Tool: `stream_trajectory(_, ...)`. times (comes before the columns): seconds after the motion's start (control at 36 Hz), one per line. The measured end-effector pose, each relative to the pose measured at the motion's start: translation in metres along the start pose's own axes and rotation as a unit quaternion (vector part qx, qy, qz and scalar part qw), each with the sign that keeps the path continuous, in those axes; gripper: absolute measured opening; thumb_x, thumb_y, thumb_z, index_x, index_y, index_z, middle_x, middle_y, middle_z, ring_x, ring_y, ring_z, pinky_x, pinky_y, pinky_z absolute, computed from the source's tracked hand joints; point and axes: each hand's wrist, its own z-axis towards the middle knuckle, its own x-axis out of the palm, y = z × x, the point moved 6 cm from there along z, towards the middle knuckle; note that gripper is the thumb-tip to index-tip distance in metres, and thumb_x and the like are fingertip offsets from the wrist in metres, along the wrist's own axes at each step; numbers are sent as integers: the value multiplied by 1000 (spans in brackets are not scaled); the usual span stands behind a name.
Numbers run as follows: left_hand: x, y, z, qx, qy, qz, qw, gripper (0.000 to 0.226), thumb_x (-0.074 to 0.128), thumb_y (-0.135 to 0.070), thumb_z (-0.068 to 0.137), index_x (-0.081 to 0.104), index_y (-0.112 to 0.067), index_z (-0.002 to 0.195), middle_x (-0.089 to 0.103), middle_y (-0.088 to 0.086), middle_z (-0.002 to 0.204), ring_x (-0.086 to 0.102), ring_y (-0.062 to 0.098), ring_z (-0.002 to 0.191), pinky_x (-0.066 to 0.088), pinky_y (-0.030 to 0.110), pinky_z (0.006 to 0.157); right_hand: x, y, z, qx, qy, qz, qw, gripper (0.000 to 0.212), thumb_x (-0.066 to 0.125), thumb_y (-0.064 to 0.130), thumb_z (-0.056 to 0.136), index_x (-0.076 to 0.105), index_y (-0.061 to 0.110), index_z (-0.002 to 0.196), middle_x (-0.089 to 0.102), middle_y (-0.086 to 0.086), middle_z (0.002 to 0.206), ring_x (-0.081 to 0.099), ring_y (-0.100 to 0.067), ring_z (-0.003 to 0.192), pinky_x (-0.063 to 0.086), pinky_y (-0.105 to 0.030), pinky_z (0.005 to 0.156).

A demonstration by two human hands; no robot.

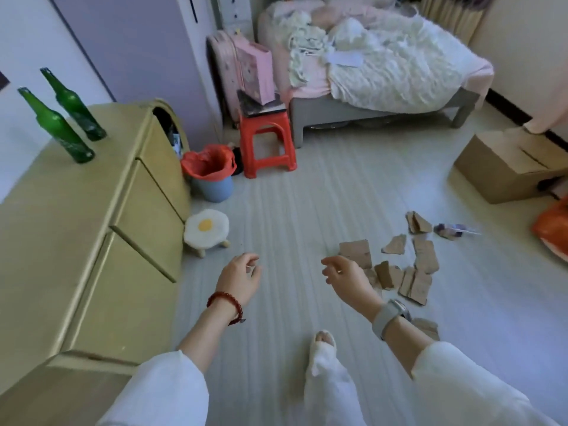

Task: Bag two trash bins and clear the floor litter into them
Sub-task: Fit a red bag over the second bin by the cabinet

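I see my left hand [241, 276] and right hand [345, 279] held out over the pale striped floor [292, 195], fingers loosely curled, holding nothing. Torn brown cardboard pieces [415, 262] lie scattered just beside my right hand. The blue plastic bin lined with a red bag [210, 175] stands by the yellow-green drawer cabinet [101, 241], near a red plastic stool [266, 142]

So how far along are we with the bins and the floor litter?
One blue bin by the dresser already has its red bag fitted. A second bin isn't in view; an orange bag shows at the right edge. Both the left hand and right hand are empty. The torn cardboard pieces and a wrapper are still on the floor.
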Motion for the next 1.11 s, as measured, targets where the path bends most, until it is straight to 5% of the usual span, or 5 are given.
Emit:
stream_trajectory(0.28, -47, -1, 219, -68, -55, -35, 996, 25, 53, -17, 89, 58, -9, 112, 61, 6, 112, 57, 15, 96, 39, 20, 82, 8, 82, 243, -13, 71, 5, 997, 31, 36, 13, 95, 56, 9, 119, 64, -8, 108, 63, -23, 90, 46, -25, 69)
stream_trajectory(0.47, -98, -10, 345, -94, -97, -54, 989, 24, 52, -15, 89, 59, -10, 111, 60, 3, 109, 52, 10, 89, 37, 12, 71, 14, 167, 384, -32, 106, -25, 994, 32, 36, 13, 95, 55, 8, 119, 63, -7, 101, 64, -28, 91, 50, -35, 79)
stream_trajectory(0.64, -140, 28, 444, -134, -126, -62, 981, 24, 53, -11, 88, 60, -9, 111, 62, 7, 111, 54, 14, 90, 37, 19, 81, 46, 225, 493, -40, 135, -32, 990, 31, 35, 15, 95, 55, 12, 118, 64, -8, 92, 65, -32, 89, 52, -37, 74)
stream_trajectory(0.89, -197, 101, 639, -185, -120, -79, 972, 29, 51, -9, 88, 57, -7, 117, 61, 11, 116, 57, 23, 103, 39, 24, 87, 121, 297, 684, -2, 154, -55, 987, 31, 35, 11, 94, 53, 9, 120, 61, -10, 102, 63, -29, 93, 44, -24, 60)
stream_trajectory(1.11, -218, 173, 781, -278, -120, -110, 947, 38, 51, -8, 87, 49, -6, 125, 55, 16, 124, 54, 29, 110, 42, 35, 95, 185, 337, 817, 40, 196, -92, 975, 38, 33, 7, 94, 44, 12, 130, 54, -7, 85, 60, -33, 97, 41, -27, 56)
